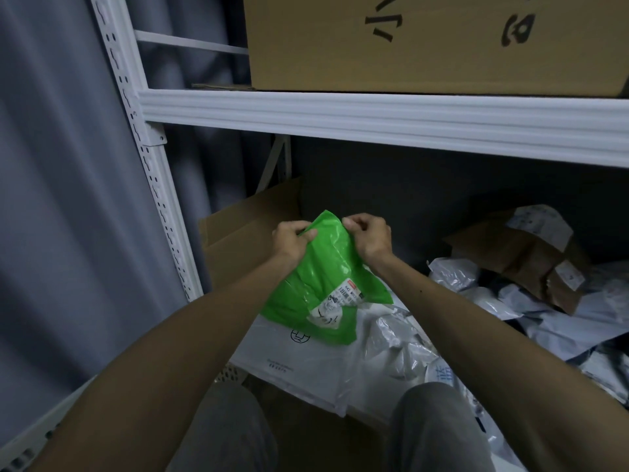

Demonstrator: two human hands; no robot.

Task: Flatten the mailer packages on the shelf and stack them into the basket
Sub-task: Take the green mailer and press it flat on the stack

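Observation:
A green mailer package point(326, 277) with a white shipping label is held up over the lower shelf. My left hand point(293, 240) pinches its top left corner, and my right hand point(367, 235) pinches its top right corner. Below it lies a flat white mailer point(289, 356) with printed text. To the right lie several crumpled grey and white mailers point(452, 274) and a torn brown paper mailer point(520, 253). An open cardboard box point(238, 240) stands behind my left hand at the shelf's left end. No basket shows in the head view.
A white metal shelf beam point(374, 117) runs across above my hands, with a large cardboard box point(425, 39) on it. A perforated white upright point(149, 172) stands at the left before a grey curtain point(61, 199). My knees in grey trousers are at the bottom.

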